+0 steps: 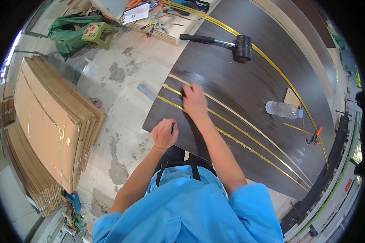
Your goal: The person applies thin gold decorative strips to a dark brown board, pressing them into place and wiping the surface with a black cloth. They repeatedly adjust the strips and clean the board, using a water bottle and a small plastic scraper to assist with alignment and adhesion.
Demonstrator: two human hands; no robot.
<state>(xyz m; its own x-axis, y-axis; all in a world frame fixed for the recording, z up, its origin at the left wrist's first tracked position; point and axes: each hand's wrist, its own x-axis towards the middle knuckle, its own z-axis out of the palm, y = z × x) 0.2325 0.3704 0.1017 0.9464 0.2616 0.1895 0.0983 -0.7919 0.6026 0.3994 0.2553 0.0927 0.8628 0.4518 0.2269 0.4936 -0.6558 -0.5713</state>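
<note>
My left hand point(164, 134) is closed at the near left edge of the dark brown panel point(215, 69); a small dark thing shows by its fingers, too hidden to name. Farther in, my right hand point(195, 100) bends its fingers down over the strips, slightly blurred. Something dark sits at its fingertips, and I cannot make it out. Beneath and beside that hand run three narrow strips: a pale far strip point(239, 114), a gold middle strip point(247, 128) and a gold near strip point(247, 146) with a rough, lumpy edge.
A black rubber mallet point(243, 47) lies on the panel, with long gold strips point(271, 62) behind it. To the right are a clear plastic bottle point(283, 109) and orange-handled pliers point(317, 136). Stacked cardboard-wrapped panels point(48, 117) and a green stool point(99, 35) stand on the left.
</note>
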